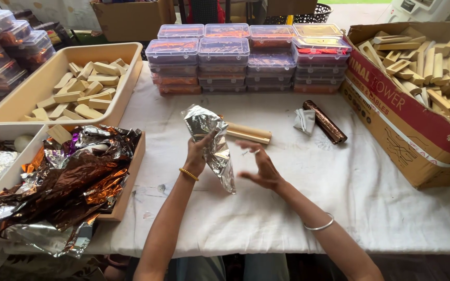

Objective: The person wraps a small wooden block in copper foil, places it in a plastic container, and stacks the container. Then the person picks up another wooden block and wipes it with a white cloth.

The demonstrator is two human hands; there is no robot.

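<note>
Silver foil sheet (212,145) hangs above the worktop (298,182), pinched at its upper part by the left hand (198,153). Right hand (260,169) is open, empty, just beside the foil. Wrapping appears underway; a wooden block (248,133) behind presumably goes in next.

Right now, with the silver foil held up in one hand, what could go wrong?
1. The left hand pinches the silver foil sheet at one spot only; the hanging part could crease or tear.
2. The right hand is open and off the foil, so the sheet may slip.
3. The wooden piece lies behind the foil, partly hidden, and could be knocked.
</note>
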